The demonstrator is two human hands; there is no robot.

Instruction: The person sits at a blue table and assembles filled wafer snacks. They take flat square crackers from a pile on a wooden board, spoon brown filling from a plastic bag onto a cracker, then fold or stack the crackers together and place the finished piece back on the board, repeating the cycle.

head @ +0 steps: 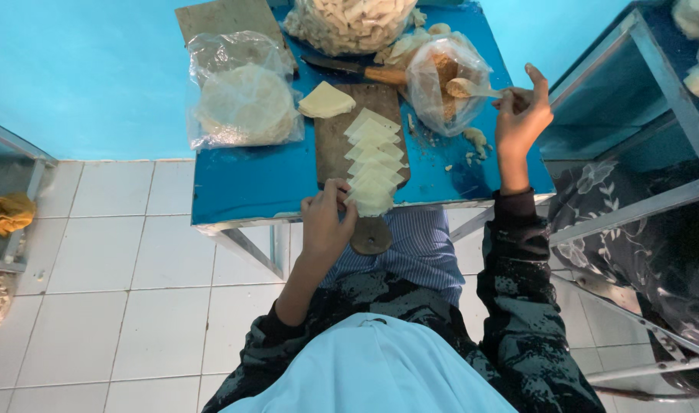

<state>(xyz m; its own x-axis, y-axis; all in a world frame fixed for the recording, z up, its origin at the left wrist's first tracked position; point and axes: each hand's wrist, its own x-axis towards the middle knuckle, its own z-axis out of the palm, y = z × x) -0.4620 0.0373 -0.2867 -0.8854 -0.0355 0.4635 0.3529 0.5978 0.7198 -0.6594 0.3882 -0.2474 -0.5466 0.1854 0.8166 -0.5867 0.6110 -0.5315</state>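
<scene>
Left hand pinches the nearest pale dough wrapper of the row on the wooden board, right hand closed on a spoon in the filling bag; best kept level, wrapper flat.

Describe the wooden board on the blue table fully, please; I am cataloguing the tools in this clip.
The wooden board is a dark brown, worn paddle shape lying flat on the blue table, its rounded handle overhanging the near edge. A row of overlapping pale dough sheets runs down its right side, and a folded pale piece sits at its far left corner. The left hand touches the nearest sheets.
</scene>
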